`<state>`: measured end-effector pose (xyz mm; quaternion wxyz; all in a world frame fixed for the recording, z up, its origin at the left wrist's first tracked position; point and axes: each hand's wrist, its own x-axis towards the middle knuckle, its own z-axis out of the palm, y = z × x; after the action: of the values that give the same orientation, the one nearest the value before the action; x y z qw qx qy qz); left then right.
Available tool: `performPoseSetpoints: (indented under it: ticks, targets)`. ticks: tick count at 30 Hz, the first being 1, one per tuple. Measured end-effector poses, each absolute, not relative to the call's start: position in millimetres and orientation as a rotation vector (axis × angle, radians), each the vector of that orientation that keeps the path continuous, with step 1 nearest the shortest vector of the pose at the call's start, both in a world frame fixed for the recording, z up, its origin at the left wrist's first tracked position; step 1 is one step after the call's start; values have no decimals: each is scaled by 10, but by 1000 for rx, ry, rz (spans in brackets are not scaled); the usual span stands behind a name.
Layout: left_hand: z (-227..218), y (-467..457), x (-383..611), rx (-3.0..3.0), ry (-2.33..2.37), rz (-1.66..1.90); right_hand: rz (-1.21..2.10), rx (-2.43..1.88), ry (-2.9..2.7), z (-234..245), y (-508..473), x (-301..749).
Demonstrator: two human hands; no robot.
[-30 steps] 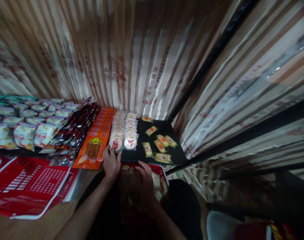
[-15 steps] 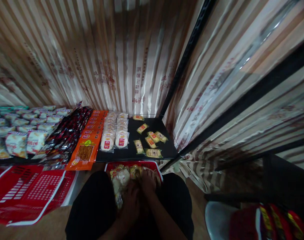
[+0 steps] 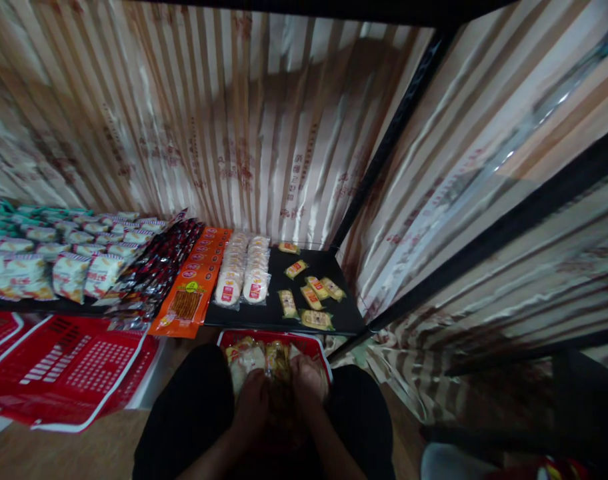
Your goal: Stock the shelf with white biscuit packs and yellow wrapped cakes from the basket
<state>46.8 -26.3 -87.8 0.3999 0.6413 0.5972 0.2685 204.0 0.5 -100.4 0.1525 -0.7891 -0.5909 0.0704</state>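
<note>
Both my hands are down in a red basket (image 3: 311, 342) of small wrapped snacks held on my lap. My left hand (image 3: 251, 403) lies among the packets at the basket's left side, fingers curled in the pile. My right hand (image 3: 309, 381) rests on the packets at the right side, fingers bent down into them. What either hand grips is hidden in the dim light. Just beyond the basket is a black shelf (image 3: 274, 315) with several loose yellow snack packets (image 3: 311, 297) and two rows of round white cakes (image 3: 244, 270).
Left of the cakes lie orange packets (image 3: 194, 283), dark red packets (image 3: 157, 267) and white puffed bags (image 3: 69, 263). Flat red baskets (image 3: 69, 370) lie at the lower left. Striped curtains (image 3: 264, 133) back the shelf; a black frame post (image 3: 389, 140) rises on the right.
A second ago my left hand touched the shelf's front edge by the cakes; it has dropped into the basket. Both hands now sit deeper among the packets, and the view has tilted up slightly.
</note>
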Motion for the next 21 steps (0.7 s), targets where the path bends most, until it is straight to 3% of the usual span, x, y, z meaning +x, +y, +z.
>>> performPoseSetpoints:
  ticks: [8,21]
  targets:
    - [-816,-147,392,1472,1569,722,410,-2167,-1607,-478,-122,1921]
    - [-859,-4,327,666,1246,899,925,-1667,-1241,-286,-10,1708]
